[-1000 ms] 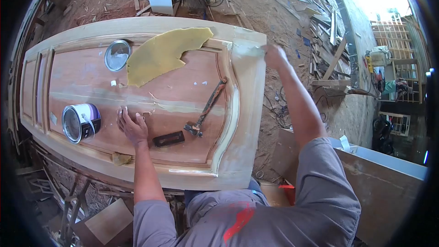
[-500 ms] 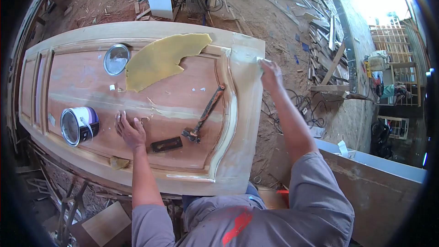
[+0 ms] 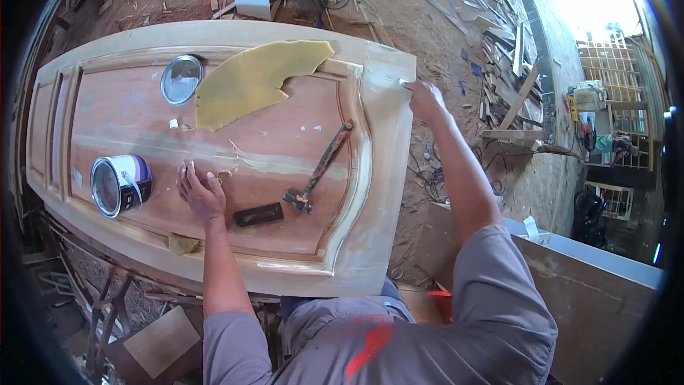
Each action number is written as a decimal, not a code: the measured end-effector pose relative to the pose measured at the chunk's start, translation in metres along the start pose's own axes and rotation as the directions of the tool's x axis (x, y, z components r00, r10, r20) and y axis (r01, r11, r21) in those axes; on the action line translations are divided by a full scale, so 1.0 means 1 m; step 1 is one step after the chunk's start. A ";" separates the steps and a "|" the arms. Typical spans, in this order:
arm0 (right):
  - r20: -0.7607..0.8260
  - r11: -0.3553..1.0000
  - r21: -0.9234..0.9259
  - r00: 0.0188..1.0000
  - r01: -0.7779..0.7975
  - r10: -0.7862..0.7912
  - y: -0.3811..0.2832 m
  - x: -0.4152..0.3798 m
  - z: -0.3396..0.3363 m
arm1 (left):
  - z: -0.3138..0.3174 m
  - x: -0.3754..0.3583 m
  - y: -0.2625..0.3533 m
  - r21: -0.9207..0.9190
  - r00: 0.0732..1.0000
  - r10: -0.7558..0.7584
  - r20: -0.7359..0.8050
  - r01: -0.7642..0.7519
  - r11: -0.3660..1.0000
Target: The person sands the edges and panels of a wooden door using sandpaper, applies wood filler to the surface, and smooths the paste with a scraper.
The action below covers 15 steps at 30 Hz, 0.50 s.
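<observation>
A pale wooden panel door [image 3: 385, 171] lies flat in front of me. My left hand [image 3: 201, 194] rests on its reddish inner panel, fingers apart and holding nothing. At the far right corner, my right hand [image 3: 428, 103] has its fingers closed at the door's edge. A small flat piece seems to show at the fingertips, mostly hidden. Whitish filler smears cover the wood there. Near my left hand are an open paint can [image 3: 121, 185] and a black rectangular block [image 3: 258, 214]. A hammer [image 3: 317, 167] lies farther right.
A torn yellow sandpaper sheet [image 3: 253, 85] and a round can lid [image 3: 182, 80] lie on the door's far side. A small sandpaper scrap [image 3: 183, 244] is on the near rail. Wood offcuts [image 3: 502, 71] litter the ground. A long board-sided box [image 3: 556, 292] stands at right.
My right hand has shifted slightly along the door's corner, toward the far edge relative to my body. The view has tilted a little. My left hand stays on the panel.
</observation>
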State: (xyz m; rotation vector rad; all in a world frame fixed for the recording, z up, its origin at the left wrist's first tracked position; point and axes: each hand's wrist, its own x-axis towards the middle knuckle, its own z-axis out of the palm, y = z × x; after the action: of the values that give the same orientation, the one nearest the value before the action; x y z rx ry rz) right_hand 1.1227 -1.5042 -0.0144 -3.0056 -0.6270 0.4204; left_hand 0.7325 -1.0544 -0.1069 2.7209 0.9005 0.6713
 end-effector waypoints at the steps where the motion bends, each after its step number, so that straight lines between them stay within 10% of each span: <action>1: 0.060 0.999 0.004 0.997 -0.041 0.041 -0.004 -0.006 0.002 | 0.000 -0.002 0.000 0.008 1.000 -0.008 0.009 0.008 1.000; 7: 0.286 0.997 0.016 0.955 0.079 -0.081 0.004 -0.005 -0.031 | 0.000 0.002 -0.001 -0.014 1.000 0.003 -0.022 -0.003 1.000; 11: -0.074 0.994 0.110 0.997 -0.021 0.029 0.004 0.017 -0.021 | -0.001 0.000 -0.001 -0.012 1.000 0.000 -0.022 -0.001 1.000; 15: 0.041 1.000 -0.003 0.999 0.017 -0.017 -0.016 0.003 0.000 | 0.001 -0.001 -0.002 0.004 1.000 -0.006 0.000 0.006 1.000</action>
State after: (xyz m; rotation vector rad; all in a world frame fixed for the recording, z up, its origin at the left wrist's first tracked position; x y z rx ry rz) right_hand 1.1192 -1.4886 -0.0132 -2.9993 -0.6561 0.4811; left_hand 0.7312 -1.0534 -0.1083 2.7209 0.9110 0.6687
